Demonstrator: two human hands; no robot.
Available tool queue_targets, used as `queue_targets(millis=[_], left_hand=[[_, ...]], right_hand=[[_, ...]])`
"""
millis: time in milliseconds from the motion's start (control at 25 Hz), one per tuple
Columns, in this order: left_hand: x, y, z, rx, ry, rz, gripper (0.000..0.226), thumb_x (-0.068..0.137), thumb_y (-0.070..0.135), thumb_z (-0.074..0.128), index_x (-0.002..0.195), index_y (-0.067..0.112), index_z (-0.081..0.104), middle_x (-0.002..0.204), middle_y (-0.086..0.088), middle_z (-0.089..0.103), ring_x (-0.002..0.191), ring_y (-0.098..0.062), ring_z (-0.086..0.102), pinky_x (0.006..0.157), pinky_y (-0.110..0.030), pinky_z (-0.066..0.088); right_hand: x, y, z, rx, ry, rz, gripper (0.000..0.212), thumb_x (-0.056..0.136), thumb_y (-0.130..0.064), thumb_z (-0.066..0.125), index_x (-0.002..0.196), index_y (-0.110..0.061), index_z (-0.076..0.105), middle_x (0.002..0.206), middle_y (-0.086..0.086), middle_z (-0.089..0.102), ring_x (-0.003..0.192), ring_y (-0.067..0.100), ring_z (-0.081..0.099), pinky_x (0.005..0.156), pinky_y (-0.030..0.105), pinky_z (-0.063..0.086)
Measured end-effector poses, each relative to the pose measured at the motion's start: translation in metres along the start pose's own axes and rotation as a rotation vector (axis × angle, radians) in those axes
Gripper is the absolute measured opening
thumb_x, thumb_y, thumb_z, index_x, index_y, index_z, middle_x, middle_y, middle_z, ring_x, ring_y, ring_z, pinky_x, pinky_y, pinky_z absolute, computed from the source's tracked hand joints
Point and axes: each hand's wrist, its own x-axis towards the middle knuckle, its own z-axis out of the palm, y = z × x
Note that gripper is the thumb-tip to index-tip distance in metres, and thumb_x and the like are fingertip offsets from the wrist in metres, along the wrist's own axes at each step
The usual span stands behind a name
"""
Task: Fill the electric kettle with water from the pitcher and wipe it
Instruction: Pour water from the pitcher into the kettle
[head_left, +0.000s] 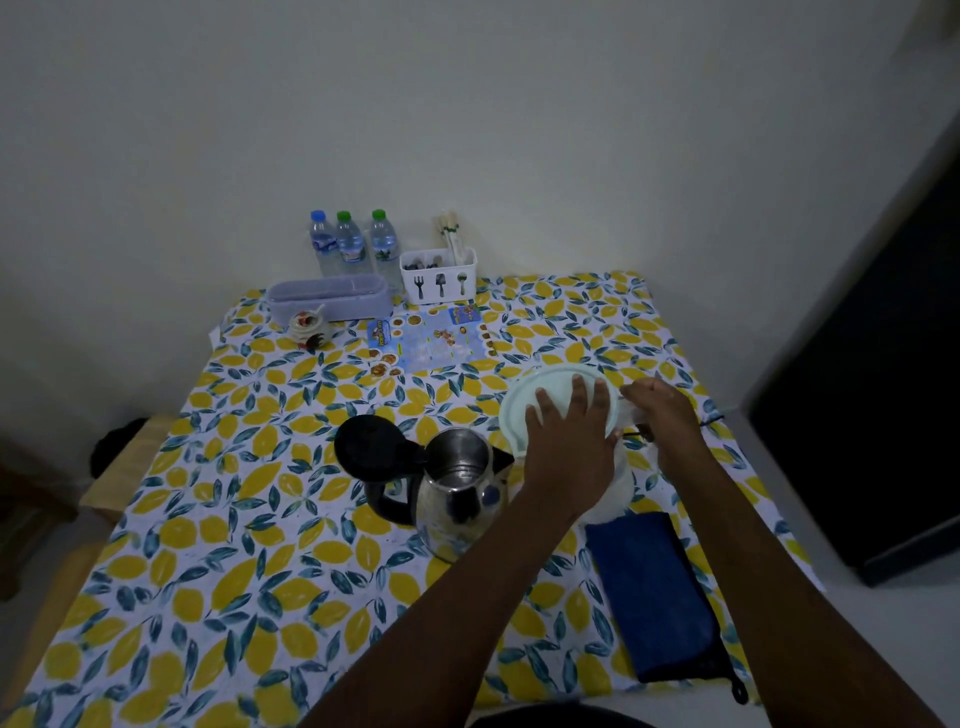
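I was at the start of the pour. My left hand (569, 441) lay spread flat on the pitcher's pale lid (556, 395), pressing rather than clasping, while my right hand (662, 410) was curled at the pitcher's (618, 488) far side — around its handle, I judged, though the grip itself was hidden. The kettle (460, 488) stood just beside it, left of the pitcher, steel body shiny, black lid (366, 449) flipped open, little inside that I could make out. Next called for lifting and tipping the spout over that mouth — slowly. The blue cloth (652, 592) waited nearer me, untouched.
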Motion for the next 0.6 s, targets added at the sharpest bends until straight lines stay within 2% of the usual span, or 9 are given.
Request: queue_targets(millis=[120,240,440,600], left_hand=[[0.017,0.021,0.016,0.051,-0.045,0.063,0.064,0.102,0.043,0.029,0.152,0.018,0.0,0.163,-0.012,0.006,0.143,-0.054,0.006,0.114,-0.066,0.013],[0.039,0.038,0.029,0.049,-0.109,0.168,0.067,0.099,0.048,0.035,0.153,0.019,0.006,0.163,-0.01,0.009,0.143,-0.053,0.007,0.114,-0.065,0.016],[0.08,0.067,0.058,-0.037,-0.208,0.334,0.072,0.097,0.044,0.046,0.153,0.016,0.01,0.164,-0.004,0.007,0.147,-0.044,0.004,0.118,-0.056,0.017],[0.108,0.085,0.084,-0.023,-0.178,0.414,0.071,0.097,0.045,0.048,0.151,0.012,0.016,0.163,-0.01,0.011,0.148,-0.038,0.007,0.118,-0.051,0.018]], right_hand=[[0.016,0.02,-0.025,0.06,0.068,0.07,0.019,0.083,-0.024,0.065,0.065,-0.018,0.062,0.045,-0.003,0.052,0.031,0.006,0.042,0.031,0.014,0.029],[0.032,0.042,-0.057,0.046,0.123,0.126,0.022,0.085,-0.028,0.065,0.066,-0.018,0.059,0.038,-0.006,0.048,0.028,0.007,0.038,0.03,0.015,0.026],[0.063,0.07,-0.118,0.119,0.188,0.128,0.015,0.084,-0.024,0.065,0.072,-0.015,0.062,0.055,0.007,0.052,0.036,0.012,0.042,0.035,0.018,0.031],[0.09,0.083,-0.152,0.182,0.206,0.085,0.019,0.083,-0.019,0.064,0.064,-0.022,0.062,0.055,0.001,0.052,0.038,0.005,0.044,0.036,0.015,0.033]])
